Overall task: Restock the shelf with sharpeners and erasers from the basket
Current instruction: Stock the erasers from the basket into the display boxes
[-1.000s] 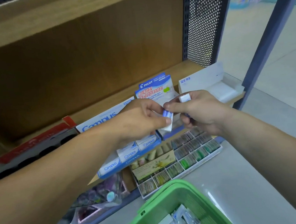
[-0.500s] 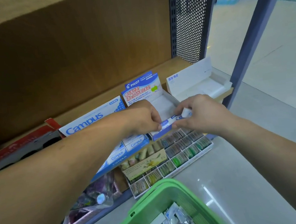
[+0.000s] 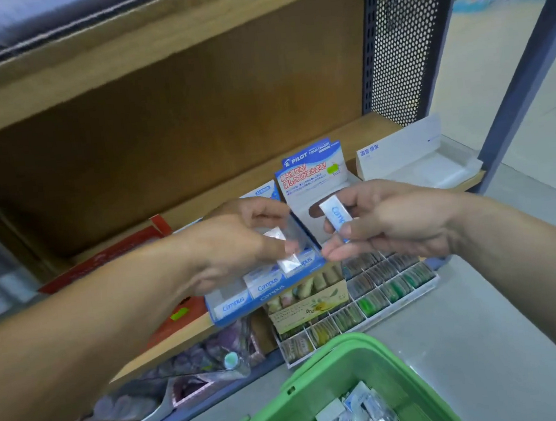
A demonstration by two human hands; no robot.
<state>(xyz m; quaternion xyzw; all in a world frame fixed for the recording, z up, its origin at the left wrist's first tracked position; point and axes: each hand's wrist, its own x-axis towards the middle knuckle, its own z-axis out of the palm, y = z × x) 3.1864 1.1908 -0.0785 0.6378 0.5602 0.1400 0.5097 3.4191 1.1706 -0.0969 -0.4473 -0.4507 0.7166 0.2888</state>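
Campus eraser (image 3: 337, 219), white with blue lettering, is pinched between thumb and fingers of the right hand (image 3: 394, 222) at the centre of the frame, before the Pilot display box (image 3: 314, 175) on the wooden shelf (image 3: 374, 128). Just left of it, a small blurred clear-wrapped packet (image 3: 286, 249) is gripped by the left hand (image 3: 235, 245). More packets (image 3: 356, 414) are seen in the green basket (image 3: 321, 377) at lower right.

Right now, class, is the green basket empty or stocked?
Stocked: a heap of small wrapped packets lies in the green basket; its depth cannot be told.
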